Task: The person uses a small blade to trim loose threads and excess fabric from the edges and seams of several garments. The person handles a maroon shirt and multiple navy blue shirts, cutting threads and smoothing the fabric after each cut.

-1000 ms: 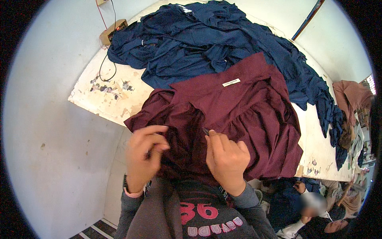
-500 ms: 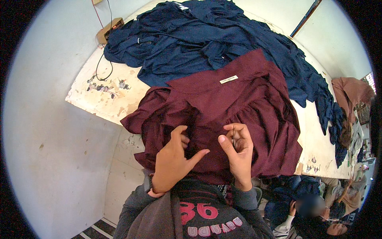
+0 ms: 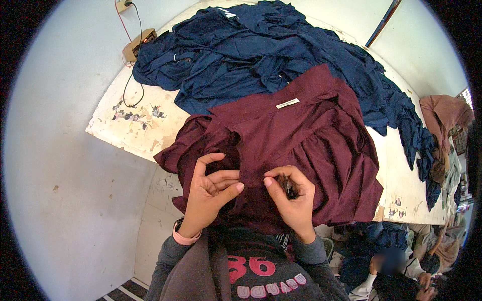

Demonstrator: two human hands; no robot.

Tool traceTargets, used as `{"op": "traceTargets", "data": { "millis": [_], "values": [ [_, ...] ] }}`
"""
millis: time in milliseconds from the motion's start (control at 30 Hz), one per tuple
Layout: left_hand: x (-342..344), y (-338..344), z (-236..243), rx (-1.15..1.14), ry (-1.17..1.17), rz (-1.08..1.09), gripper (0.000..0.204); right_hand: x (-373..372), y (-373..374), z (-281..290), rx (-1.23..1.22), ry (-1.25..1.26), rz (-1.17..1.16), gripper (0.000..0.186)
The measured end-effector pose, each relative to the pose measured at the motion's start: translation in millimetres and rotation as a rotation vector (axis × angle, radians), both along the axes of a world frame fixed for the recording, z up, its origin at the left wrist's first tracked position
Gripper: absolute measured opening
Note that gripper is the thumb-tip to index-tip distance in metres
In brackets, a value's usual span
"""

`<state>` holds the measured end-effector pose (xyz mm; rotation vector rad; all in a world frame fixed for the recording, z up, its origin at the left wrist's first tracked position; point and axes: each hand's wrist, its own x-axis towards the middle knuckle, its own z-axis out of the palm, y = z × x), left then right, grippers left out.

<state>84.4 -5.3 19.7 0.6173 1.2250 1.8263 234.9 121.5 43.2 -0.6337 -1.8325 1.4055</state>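
Observation:
A maroon pleated garment (image 3: 316, 165) with a small white label lies spread over the table's near part. My left hand (image 3: 213, 193) is over its left middle, index finger raised and bent, the other fingers curled loosely toward the thumb, with nothing visible held. Just to its right, my right hand (image 3: 293, 200) is closed on a small dark metal tool (image 3: 288, 188), like thread snips, its thumb and index tips near the cloth.
A big heap of navy garments (image 3: 256, 45) covers the back of the white worn table (image 3: 115, 125). A power strip (image 3: 135, 45) with cables sits at back left. Brown cloth (image 3: 442, 115) hangs at right. Co-workers (image 3: 376, 271) with dark cloth are below right. A wall (image 3: 70, 175) is at left.
Over the last second my right hand has turned palm-in, showing the dark tool. My left hand has shifted right, then slightly back left, its index finger now raised.

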Motion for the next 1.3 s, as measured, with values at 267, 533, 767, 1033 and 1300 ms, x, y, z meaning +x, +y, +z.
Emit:
{"op": "traceTargets", "data": {
  "millis": [267,533,767,1033,1300],
  "values": [
    [16,3,2,0.004,0.080,0.075,0.074,-14,-11,-7,0.131,-0.037,-0.010,0.006],
    [6,0,6,-0.008,-0.014,0.017,0.081,-6,1,5,-0.340,0.069,0.127,0.009],
    [2,-1,1,-0.029,-0.096,-0.022,0.084,-11,3,-3,0.173,0.134,-0.026,0.012],
    [-5,-5,-2,0.036,-0.237,-0.083,0.081,2,28,17,0.531,-0.132,0.069,0.024],
    [-3,-5,4,0.031,-0.248,-0.097,0.079,-2,28,17,0.711,-0.148,0.154,0.027]
  ]
}}
